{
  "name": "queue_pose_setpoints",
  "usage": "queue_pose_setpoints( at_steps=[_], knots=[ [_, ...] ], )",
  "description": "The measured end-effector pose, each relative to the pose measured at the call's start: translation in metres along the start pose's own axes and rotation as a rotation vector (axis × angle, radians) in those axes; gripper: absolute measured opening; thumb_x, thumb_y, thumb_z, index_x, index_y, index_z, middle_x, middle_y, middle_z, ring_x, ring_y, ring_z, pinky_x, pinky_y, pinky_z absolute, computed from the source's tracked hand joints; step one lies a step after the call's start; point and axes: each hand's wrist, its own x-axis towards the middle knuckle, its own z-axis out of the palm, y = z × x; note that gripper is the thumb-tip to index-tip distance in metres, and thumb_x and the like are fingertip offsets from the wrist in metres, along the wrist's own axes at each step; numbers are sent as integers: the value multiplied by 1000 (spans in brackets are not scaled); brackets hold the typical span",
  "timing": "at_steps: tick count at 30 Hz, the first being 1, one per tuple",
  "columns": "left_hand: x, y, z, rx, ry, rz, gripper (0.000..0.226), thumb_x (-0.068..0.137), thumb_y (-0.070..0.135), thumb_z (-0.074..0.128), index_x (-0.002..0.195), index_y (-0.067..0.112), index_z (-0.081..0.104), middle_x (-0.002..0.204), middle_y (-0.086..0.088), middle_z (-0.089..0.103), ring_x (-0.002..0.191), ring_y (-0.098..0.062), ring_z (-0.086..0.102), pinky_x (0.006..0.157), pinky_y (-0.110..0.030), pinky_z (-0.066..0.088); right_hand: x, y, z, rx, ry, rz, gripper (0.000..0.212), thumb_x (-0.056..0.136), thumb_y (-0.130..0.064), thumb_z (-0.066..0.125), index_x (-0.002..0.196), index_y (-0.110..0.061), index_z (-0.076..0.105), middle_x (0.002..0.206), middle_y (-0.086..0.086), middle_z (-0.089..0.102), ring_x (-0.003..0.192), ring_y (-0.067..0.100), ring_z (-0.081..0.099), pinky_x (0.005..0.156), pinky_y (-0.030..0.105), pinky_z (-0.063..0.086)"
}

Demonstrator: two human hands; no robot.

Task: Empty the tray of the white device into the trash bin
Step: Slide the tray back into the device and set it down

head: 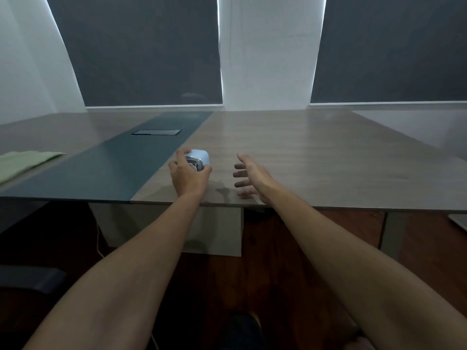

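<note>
My left hand (188,173) grips the white device (199,157) on the table (303,152); my right hand (250,176) is open.

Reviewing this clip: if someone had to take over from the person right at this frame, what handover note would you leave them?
Left hand: fingers wrapped around the white device, which sits on the wooden table near its front edge.
Right hand: open, empty, fingers spread, just right of the device and not touching it.
Tray: cannot be told apart from the device body here; nothing shows it pulled out.
Trash bin: not in view.
Also on the table: a green cloth at far left.
Done: device grasped only.
Left: remove the tray, find the bin, tip the tray out into it.
</note>
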Motion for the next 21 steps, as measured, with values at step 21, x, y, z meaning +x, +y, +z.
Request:
queue_pose_setpoints(
  at_steps=[21],
  knots=[
    [-15,39,23,257,56,440,77,80,56,51,139,8,42,149,-13,40,140,-29,31,117,-43,24,5,9,-103,-731,328,-272,61,86,-59,40,120,-14,62,124,8,64,111,27,57,82,31,38]
  ],
)
